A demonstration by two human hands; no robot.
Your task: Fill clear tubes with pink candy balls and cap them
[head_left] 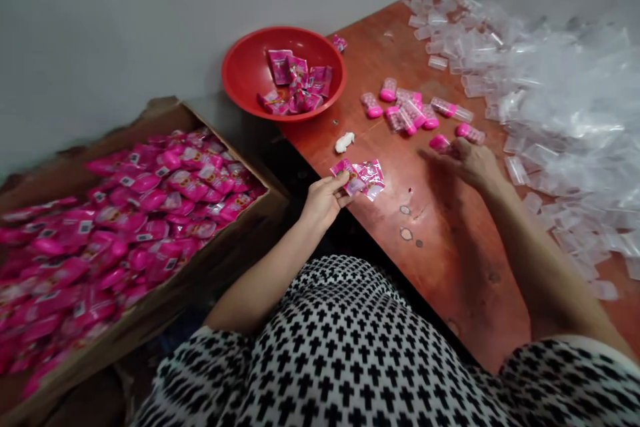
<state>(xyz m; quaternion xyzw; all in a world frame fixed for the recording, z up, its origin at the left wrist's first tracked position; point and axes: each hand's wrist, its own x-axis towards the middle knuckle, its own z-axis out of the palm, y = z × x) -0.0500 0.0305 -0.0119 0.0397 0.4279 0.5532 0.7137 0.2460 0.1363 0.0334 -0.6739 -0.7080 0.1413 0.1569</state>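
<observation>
My left hand [324, 198] pinches a small pink packet [361, 178] at the near edge of the reddish wooden table [440, 247]. My right hand [467, 161] lies further right on the table, fingers curled at a pink-capped filled tube [440, 142]. Just beyond it lies a cluster of several filled pink-capped tubes [407, 110]. A small white lump [345, 141] sits on the table between the packet and the bowl.
A red bowl [245, 70] with several pink packets stands at the table's far left corner. A cardboard box [235, 240] full of pink packets sits at the left, below table level. Clear empty tubes and plastic bags [555, 100] are heaped over the right side. A grey wall runs behind.
</observation>
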